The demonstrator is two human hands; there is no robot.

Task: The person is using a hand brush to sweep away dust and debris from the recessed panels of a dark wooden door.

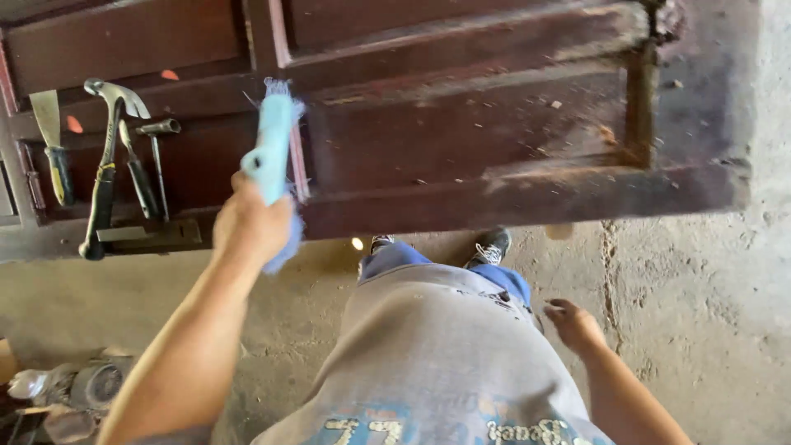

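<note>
My left hand (pixel 251 224) grips a light blue brush (pixel 274 148) by its handle, with the bristle end lifted over the dark brown wooden door (pixel 494 140) that lies flat in front of me. The door's panels are dusty and scraped in places. My right hand (pixel 574 324) hangs at my side by my hip, fingers loosely curled, holding nothing.
On the door's left end lie a claw hammer (pixel 105 173), a putty knife with a yellow handle (pixel 51 144), a second small hammer (pixel 156 156) and a screwdriver (pixel 138 177). The floor is rough concrete (pixel 700 313). Metal clutter (pixel 74 395) sits at lower left.
</note>
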